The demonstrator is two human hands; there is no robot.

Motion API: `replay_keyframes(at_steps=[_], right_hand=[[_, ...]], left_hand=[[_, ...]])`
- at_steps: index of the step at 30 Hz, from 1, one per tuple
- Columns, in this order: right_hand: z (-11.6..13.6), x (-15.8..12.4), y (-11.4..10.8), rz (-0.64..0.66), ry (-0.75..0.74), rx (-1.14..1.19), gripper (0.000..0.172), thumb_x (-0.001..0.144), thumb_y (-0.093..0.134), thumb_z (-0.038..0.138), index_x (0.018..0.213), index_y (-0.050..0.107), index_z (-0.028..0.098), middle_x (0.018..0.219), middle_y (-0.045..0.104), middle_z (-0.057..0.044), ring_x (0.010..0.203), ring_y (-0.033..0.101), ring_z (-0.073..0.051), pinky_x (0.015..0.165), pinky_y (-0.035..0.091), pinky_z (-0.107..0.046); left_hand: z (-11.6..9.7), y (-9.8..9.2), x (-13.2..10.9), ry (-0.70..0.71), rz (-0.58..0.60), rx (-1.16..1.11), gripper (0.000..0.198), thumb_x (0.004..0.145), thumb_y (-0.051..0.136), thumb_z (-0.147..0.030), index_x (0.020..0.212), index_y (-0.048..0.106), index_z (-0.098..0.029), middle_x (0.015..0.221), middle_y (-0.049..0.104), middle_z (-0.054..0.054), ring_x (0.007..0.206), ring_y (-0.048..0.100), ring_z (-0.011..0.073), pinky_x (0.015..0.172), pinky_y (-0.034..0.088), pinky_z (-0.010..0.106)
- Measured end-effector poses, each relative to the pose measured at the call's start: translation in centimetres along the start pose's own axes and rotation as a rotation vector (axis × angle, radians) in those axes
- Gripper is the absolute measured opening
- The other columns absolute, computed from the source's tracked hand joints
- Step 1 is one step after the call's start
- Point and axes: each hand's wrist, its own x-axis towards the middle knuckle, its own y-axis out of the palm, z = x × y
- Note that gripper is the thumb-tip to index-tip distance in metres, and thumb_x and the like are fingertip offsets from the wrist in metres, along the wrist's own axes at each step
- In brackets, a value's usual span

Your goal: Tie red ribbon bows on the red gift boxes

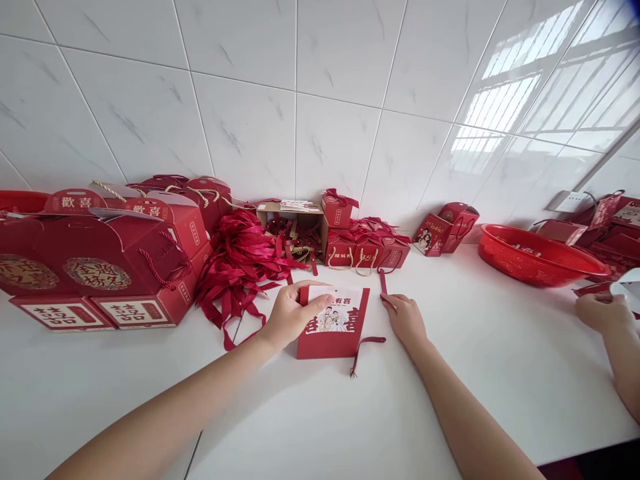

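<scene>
My left hand (295,313) grips the upper left side of a red and white wedding gift box (330,343), thumb across its printed front. A cartoon bride and groom and red characters decorate that front. My right hand (404,321), to the right of the box, pinches the lower end of a narrow dark red strap (383,281). Between the box and my right hand, a second curved strap (369,341) lies on the white table (280,427), with a small gold-coloured bit at its lower end.
Stacked large red gift boxes (100,267) stand at left beside a heap of red ribbons (245,257). Behind are an open cardboard box (295,213) and several small red boxes (367,250). At right are a red plastic basket (540,263) and another person's hand (603,313).
</scene>
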Motion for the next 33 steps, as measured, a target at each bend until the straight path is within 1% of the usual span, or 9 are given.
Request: replay_keyframes(at_steps=[3, 7, 10, 13, 16, 19, 23, 27, 33], right_hand=[[-0.4, 0.3, -0.3, -0.038, 0.064, 0.106, 0.018, 0.071, 0.066, 0.034, 0.086, 0.073, 0.025, 0.09, 0.068, -0.005, 0.092, 0.058, -0.025, 0.087, 0.045, -0.042], [-1.1, 0.8, -1.0, -0.113, 0.204, 0.344, 0.026, 0.077, 0.063, 0.043, 0.089, 0.065, 0.02, 0.08, 0.067, -0.006, 0.077, 0.065, -0.022, 0.076, 0.054, -0.04], [-1.5, 1.3, -1.4, -0.13, 0.287, 0.538, 0.023, 0.081, 0.063, 0.04, 0.084, 0.061, 0.018, 0.082, 0.067, -0.006, 0.08, 0.068, -0.019, 0.076, 0.057, -0.035], [-1.5, 1.5, -1.4, -0.112, 0.347, 0.669, 0.021, 0.086, 0.06, 0.035, 0.083, 0.06, 0.014, 0.085, 0.067, -0.005, 0.083, 0.067, -0.017, 0.074, 0.058, -0.035], [-1.2, 1.4, -1.4, -0.097, 0.373, 0.749, 0.017, 0.081, 0.066, 0.031, 0.083, 0.061, 0.015, 0.087, 0.068, -0.006, 0.088, 0.068, -0.018, 0.078, 0.06, -0.035], [-0.7, 1.0, -1.4, -0.088, 0.372, 0.785, 0.022, 0.067, 0.076, 0.024, 0.085, 0.064, 0.018, 0.091, 0.07, -0.006, 0.095, 0.068, -0.02, 0.084, 0.059, -0.028], [-0.4, 0.6, -1.6, -0.077, 0.39, 0.762, 0.04, 0.056, 0.082, 0.017, 0.091, 0.064, 0.019, 0.093, 0.072, -0.006, 0.096, 0.068, -0.021, 0.079, 0.06, -0.025], [-0.2, 0.4, -1.7, -0.092, 0.413, 0.701, 0.041, 0.052, 0.084, 0.018, 0.089, 0.066, 0.019, 0.088, 0.073, -0.006, 0.09, 0.069, -0.021, 0.072, 0.06, -0.025], [0.2, 0.3, -1.5, -0.112, 0.356, 0.614, 0.039, 0.051, 0.084, 0.026, 0.086, 0.07, 0.019, 0.083, 0.071, -0.004, 0.082, 0.067, -0.019, 0.073, 0.057, -0.029]], left_hand=[[0.0, 0.0, -0.1, -0.026, 0.017, -0.032, 0.03, 0.069, 0.076, -0.038, 0.087, 0.07, -0.015, 0.081, 0.072, 0.006, 0.073, 0.066, 0.0194, 0.067, 0.053, 0.028], [0.2, -0.1, -0.1, -0.029, 0.011, -0.045, 0.03, 0.07, 0.075, -0.039, 0.087, 0.069, -0.015, 0.079, 0.071, 0.005, 0.072, 0.065, 0.0182, 0.065, 0.052, 0.027], [0.4, -0.2, -0.1, -0.021, 0.014, -0.056, 0.028, 0.071, 0.075, -0.038, 0.086, 0.069, -0.015, 0.076, 0.07, 0.003, 0.07, 0.064, 0.0172, 0.065, 0.052, 0.026], [0.5, -0.2, -0.1, -0.024, 0.018, -0.063, 0.027, 0.071, 0.075, -0.038, 0.085, 0.069, -0.016, 0.075, 0.069, 0.003, 0.069, 0.064, 0.0171, 0.064, 0.053, 0.027], [0.5, -0.1, -0.1, -0.02, 0.004, -0.067, 0.027, 0.07, 0.075, -0.038, 0.085, 0.069, -0.016, 0.077, 0.07, 0.003, 0.07, 0.064, 0.0174, 0.064, 0.053, 0.027], [0.3, 0.1, -0.1, -0.02, -0.01, -0.074, 0.03, 0.067, 0.077, -0.039, 0.085, 0.07, -0.016, 0.077, 0.071, 0.004, 0.07, 0.065, 0.0185, 0.064, 0.054, 0.027], [0.2, 0.2, -0.1, -0.019, -0.017, -0.07, 0.032, 0.066, 0.077, -0.041, 0.084, 0.07, -0.015, 0.077, 0.071, 0.005, 0.071, 0.066, 0.0199, 0.065, 0.054, 0.029], [0.2, 0.1, 0.0, -0.001, -0.023, -0.051, 0.032, 0.067, 0.076, -0.04, 0.086, 0.07, -0.015, 0.079, 0.071, 0.005, 0.072, 0.065, 0.0192, 0.066, 0.054, 0.028], [0.1, 0.1, 0.0, 0.001, -0.021, -0.04, 0.031, 0.068, 0.076, -0.039, 0.086, 0.07, -0.014, 0.079, 0.071, 0.005, 0.072, 0.065, 0.0183, 0.066, 0.053, 0.027]])
